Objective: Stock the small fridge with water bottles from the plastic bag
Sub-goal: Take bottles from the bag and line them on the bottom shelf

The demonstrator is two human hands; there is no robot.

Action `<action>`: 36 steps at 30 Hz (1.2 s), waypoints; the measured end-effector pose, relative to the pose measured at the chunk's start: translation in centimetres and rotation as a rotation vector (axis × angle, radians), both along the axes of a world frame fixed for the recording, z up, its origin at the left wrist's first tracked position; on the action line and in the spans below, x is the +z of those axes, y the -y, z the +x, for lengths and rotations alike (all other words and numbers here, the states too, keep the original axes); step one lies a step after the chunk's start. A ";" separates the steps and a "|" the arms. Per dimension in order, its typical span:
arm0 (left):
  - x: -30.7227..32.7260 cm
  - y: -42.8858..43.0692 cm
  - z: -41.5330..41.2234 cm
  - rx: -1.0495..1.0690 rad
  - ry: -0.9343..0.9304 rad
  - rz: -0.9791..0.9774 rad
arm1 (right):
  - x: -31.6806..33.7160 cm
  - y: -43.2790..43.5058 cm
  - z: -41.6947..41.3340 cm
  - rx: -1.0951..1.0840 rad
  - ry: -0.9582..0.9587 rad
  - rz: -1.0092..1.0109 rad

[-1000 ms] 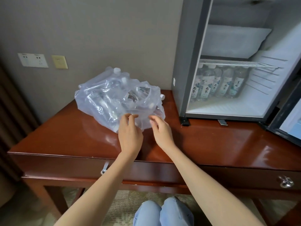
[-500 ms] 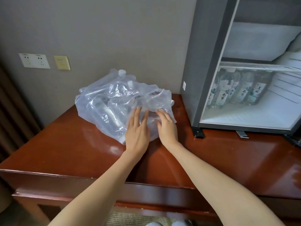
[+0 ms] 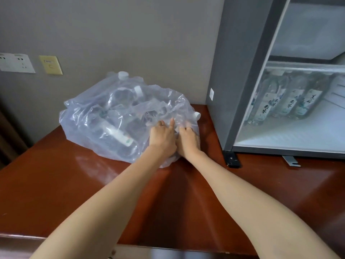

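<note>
Partly stocked: bottles (image 3: 291, 101) in fridge (image 3: 233, 71). Left of fridge, plastic bag (image 3: 93, 116) full, unemptied. Pinching bag film with left grip (image 3: 164, 135), right grip (image 3: 188, 140).

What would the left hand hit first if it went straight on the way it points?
The plastic bag: the left hand grips its film. Pushed further toward the wall, it would likely meet the bottles inside, though depth is unclear.

Clear plastic bag (image 3: 104, 120) of bottles, slumped on table; fridge (image 3: 240, 71) open, apparently four bottles (image 3: 287, 101) inside.
</note>
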State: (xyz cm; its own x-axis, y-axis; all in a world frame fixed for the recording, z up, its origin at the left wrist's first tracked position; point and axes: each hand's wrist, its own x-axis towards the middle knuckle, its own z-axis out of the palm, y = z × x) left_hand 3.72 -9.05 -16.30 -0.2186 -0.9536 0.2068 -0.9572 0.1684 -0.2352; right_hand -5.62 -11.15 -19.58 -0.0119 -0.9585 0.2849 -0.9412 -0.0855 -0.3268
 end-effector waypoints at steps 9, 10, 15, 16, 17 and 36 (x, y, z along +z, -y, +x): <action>0.3 2.7 0.7 -0.099 -0.167 0.038 | 0.2 3.1 0.2 -0.126 0.030 0.008; 0.3 2.7 0.6 -0.114 -0.172 0.028 | 0.2 3.4 0.2 -0.139 0.030 0.013; 0.3 2.1 0.5 -0.157 -0.171 -0.010 | 1.2 4.2 -0.1 -0.115 -0.039 0.079; 0.3 1.9 0.5 -0.162 -0.178 -0.047 | 1.4 4.1 -0.1 -0.093 -0.050 0.111; 0.3 1.7 0.5 -0.170 -0.185 -0.089 | 1.6 4.0 -0.1 -0.079 -0.083 0.124; 0.3 1.2 0.4 -0.229 -0.234 -0.099 | -0.3 -4.6 -5.4 0.146 0.173 -0.265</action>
